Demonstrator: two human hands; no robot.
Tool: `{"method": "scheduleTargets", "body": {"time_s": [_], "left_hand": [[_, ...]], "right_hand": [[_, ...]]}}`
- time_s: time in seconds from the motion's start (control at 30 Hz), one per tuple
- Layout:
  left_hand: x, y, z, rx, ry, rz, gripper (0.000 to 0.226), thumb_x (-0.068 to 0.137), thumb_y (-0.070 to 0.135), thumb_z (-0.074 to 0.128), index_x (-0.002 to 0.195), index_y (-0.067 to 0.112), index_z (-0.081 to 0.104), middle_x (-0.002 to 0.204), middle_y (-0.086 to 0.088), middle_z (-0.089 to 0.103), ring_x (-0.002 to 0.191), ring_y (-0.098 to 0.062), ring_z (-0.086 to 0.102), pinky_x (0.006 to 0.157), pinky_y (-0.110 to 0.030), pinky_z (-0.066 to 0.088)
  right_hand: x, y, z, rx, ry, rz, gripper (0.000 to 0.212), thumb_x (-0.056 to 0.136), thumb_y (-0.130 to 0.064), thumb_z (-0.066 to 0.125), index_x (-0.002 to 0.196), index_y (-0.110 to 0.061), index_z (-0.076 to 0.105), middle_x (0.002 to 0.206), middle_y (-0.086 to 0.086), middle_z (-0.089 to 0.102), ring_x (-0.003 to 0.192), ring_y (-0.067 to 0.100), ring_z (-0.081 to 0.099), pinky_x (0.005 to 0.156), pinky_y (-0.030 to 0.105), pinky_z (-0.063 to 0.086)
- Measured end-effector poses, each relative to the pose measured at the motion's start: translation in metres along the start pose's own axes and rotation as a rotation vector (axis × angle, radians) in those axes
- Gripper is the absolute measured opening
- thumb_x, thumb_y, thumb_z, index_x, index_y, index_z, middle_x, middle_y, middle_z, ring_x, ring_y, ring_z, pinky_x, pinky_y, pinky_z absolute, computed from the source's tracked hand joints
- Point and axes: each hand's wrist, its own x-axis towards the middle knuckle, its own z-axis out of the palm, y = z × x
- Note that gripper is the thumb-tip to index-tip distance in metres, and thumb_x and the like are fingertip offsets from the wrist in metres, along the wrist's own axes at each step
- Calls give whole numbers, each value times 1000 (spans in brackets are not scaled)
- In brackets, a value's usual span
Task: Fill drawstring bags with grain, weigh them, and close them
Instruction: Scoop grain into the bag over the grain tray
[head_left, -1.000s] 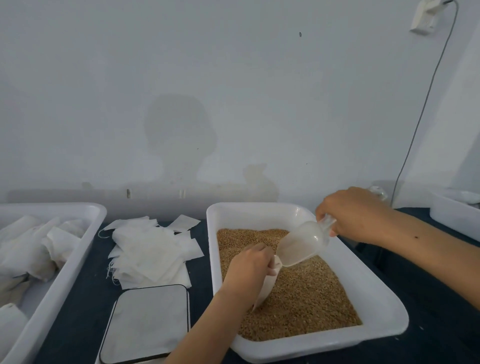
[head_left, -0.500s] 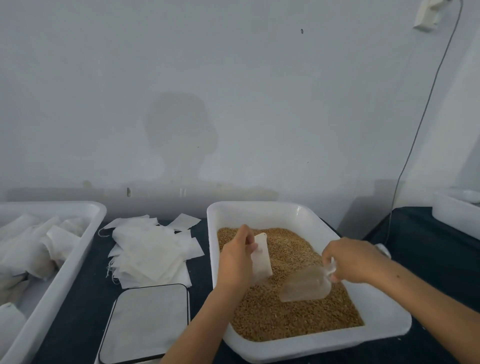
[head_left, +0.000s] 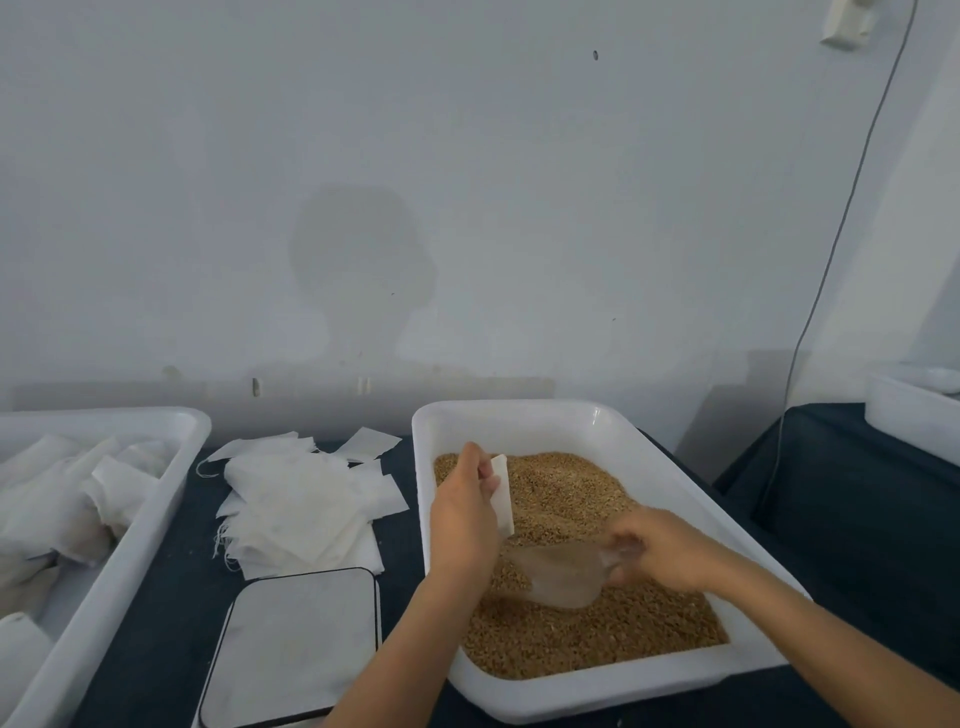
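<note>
A white tray (head_left: 597, 415) holds brown grain (head_left: 571, 499). My left hand (head_left: 465, 514) pinches a small white drawstring bag (head_left: 503, 493) upright over the grain's left side. My right hand (head_left: 665, 551) grips the handle of a clear plastic scoop (head_left: 556, 574), whose mouth lies low in the grain, pointing left just below the bag. A flat scale (head_left: 296, 644) with a pale square platform sits left of the tray, at the table's front.
A pile of empty white bags (head_left: 301, 499) lies behind the scale. A white tray (head_left: 156, 499) of filled bags stands at the left edge. Another white tub (head_left: 904, 421) sits at the far right. A cable (head_left: 831, 249) hangs down the wall.
My right hand dropped the scoop from above the bag down into the grain and swept it left. My left hand lifted the bag upright and held it there.
</note>
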Motion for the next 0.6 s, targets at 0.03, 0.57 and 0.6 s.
{"method": "scheduleTargets", "body": {"time_s": [0.03, 0.57, 0.6], "left_hand": [[0, -1, 1, 6, -3, 1, 44, 94, -10, 38, 71, 27, 32, 74, 9, 46, 98, -15, 59, 52, -5, 35], [-3, 0, 6, 224, -340, 205, 21, 85, 0, 60, 76, 17, 52, 80, 3, 55, 67, -3, 44, 59, -6, 35], [-3, 0, 6, 217, -346, 209, 21, 85, 0, 61, 76, 17, 52, 80, 3, 55, 69, -5, 45, 59, -6, 35]], "right_hand": [[-5, 3, -6, 21, -12, 0, 18, 82, -24, 70, 99, -25, 64, 97, -19, 58, 97, 2, 54, 86, 17, 40], [-32, -5, -73, -144, 226, 121, 18, 86, -25, 66, 103, -29, 65, 98, -11, 57, 94, 11, 56, 84, 31, 46], [-31, -7, -72, -162, 228, 127, 20, 86, -26, 66, 106, -29, 65, 102, -10, 57, 99, 12, 57, 87, 32, 46]]}}
